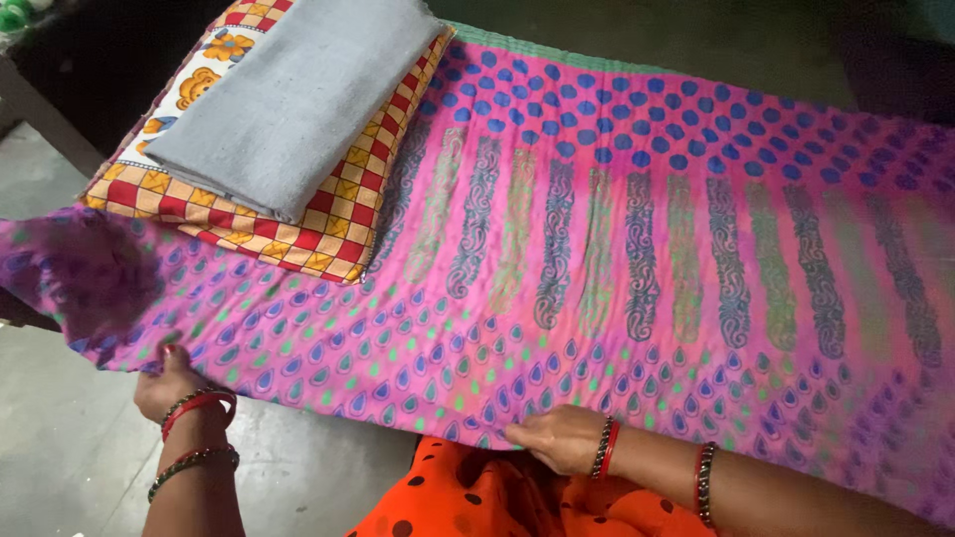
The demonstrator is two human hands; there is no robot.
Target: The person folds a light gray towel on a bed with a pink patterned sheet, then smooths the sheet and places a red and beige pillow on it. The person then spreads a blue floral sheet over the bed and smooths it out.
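A bed stands on a grey floor, its dark frame barely showing at the left. A pink patterned sheet covers it. At the head lies a checked pillow, with what looks like a folded grey cloth on top.

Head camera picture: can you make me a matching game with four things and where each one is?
Things:
1. grey folded blanket
2. checked pillow
3. left hand
4. right hand

Places:
A. on the pink sheet's near edge, about the middle
B. on top of the pillow
C. at the sheet's corner, by the grey floor
D. under the blanket, on the pink sheet

Pairs: 1-B, 2-D, 3-C, 4-A
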